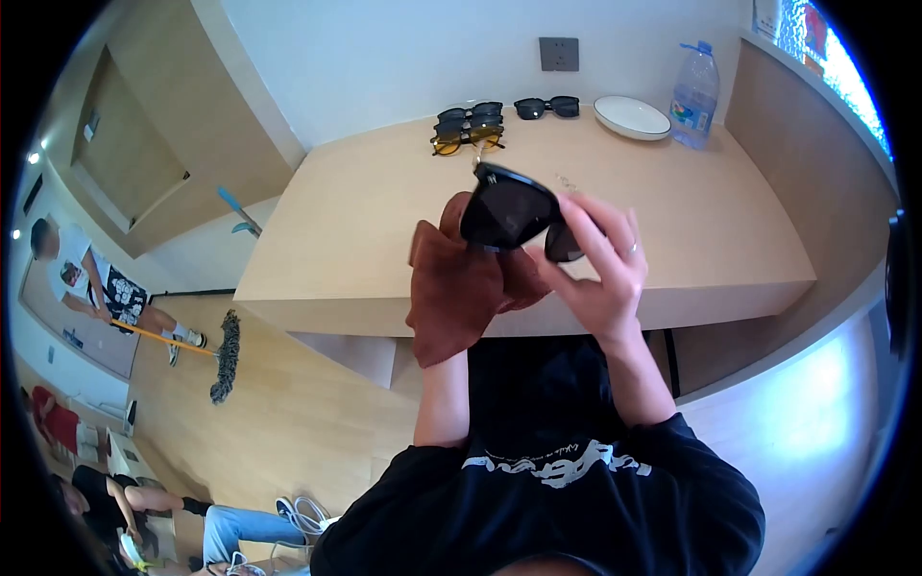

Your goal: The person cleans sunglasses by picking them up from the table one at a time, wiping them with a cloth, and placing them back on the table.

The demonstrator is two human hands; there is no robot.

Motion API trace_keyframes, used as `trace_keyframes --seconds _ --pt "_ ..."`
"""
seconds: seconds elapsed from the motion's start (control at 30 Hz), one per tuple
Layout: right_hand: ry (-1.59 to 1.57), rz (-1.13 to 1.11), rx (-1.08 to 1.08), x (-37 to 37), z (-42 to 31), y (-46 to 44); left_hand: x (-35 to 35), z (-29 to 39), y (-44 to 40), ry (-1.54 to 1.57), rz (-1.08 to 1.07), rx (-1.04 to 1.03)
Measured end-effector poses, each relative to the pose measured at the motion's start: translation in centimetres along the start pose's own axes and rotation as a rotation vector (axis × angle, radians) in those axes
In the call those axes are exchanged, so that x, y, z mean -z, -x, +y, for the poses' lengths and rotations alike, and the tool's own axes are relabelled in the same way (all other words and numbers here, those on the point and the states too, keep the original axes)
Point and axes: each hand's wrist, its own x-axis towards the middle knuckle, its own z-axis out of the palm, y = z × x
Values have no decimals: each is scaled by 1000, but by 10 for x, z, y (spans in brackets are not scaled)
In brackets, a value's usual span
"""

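Observation:
Black sunglasses with dark lenses are held up above the front part of the table. The fingers and thumb of my right hand are closed on their right side, near the second lens. A brown cloth drapes over my left hand, hiding its fingers; only the left wrist and forearm show below it. Cloth-covered, that hand is at the lower left of the sunglasses, and the cloth reaches up behind the frame. Whether it presses on a lens, I cannot tell.
Several sunglasses, one pair yellow-lensed, sit at the back. Beside them are another dark pair, a white plate and a water bottle. A partition borders the right. At left, a person holds a mop.

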Motion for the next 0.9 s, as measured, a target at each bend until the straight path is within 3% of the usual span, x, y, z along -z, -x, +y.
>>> trace_keyframes --seconds 0.07,0.1,0.17,0.2,0.27,0.3,0.37,0.5,0.57,0.6,0.67,0.9 --pt "24 -70 -44 3 4 -8 11 55 3 -215 311 268" --pt "26 -227 -21 2 7 -9 21 95 -8 -213 308 271" --pt "11 -428 -45 -2 7 -4 43 165 -30 -317 -108 584" --pt "7 -429 -42 -3 6 -2 40 141 -23 -318 -104 585" --pt "59 -466 0 -2 9 -2 30 66 -5 -284 -15 336" --pt "57 -464 2 -2 10 -2 27 57 -4 -286 -12 335" --pt "80 -527 -35 -2 9 3 20 50 -2 526 137 314" --pt "120 -520 -34 -2 8 3 15 47 5 490 113 204" --pt "149 -445 31 -4 8 2 15 42 10 -11 131 115" --pt "145 -449 32 -4 7 2 13 39 11 -12 133 119" --pt "115 -436 28 -4 8 2 9 32 8 319 122 404" --pt "99 -504 27 -6 14 3 10 44 6 246 258 208"
